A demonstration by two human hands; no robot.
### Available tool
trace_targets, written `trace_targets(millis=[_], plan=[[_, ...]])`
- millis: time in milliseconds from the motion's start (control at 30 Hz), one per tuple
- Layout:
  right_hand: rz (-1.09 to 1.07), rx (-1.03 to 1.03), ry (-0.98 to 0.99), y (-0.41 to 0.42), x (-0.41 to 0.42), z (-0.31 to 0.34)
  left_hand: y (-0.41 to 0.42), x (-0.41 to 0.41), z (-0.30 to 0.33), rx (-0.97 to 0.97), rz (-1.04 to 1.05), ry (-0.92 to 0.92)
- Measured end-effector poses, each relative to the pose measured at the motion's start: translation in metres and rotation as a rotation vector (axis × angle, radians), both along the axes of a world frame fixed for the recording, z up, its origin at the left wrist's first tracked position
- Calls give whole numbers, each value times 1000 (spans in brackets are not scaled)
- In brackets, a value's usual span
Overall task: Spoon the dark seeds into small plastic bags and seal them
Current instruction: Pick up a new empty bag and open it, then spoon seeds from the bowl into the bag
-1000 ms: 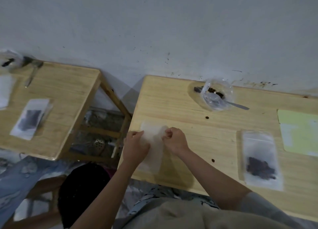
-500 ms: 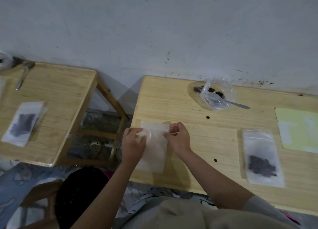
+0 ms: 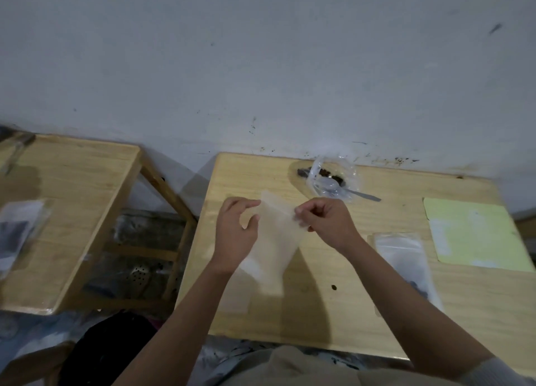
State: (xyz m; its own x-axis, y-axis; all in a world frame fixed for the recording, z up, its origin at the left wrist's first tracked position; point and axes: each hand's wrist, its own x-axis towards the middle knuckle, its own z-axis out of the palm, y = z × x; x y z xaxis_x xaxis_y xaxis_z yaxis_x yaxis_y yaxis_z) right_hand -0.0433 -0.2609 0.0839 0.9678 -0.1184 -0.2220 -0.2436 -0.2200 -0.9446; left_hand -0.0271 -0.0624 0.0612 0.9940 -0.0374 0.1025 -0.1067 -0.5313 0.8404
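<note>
While both hands — left (image 3: 235, 235), right (image 3: 329, 222) — pinch its top edge, the empty bag (image 3: 275, 240) hangs lifted.

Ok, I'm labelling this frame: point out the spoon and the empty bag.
spoon (image 3: 366, 195), head view, on its handle.
empty bag (image 3: 275, 240), head view, on its middle panel.

a pale grey wall (image 3: 261, 52) fills the upper half of the frame, with small dark specks low in the middle. a light wooden table (image 3: 333, 322) stands against it at the lower right. a second wooden table (image 3: 72, 197) is at the left. between them, low in the frame, a dim floor (image 3: 145, 229) shows. the light is weak.
</note>
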Motion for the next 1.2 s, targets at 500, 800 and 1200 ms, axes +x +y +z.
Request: trace_targets(millis=[500,800,1200], plan=[[-199,352,-110,-57,-27,23,-122,0,48,-512,-26,364],[-396,263,-52,-65,-28,33,-137,-8,61,-544,30,333],[-211,-159,-243,-69,-32,43,-138,-3,73,-407,-134,270]])
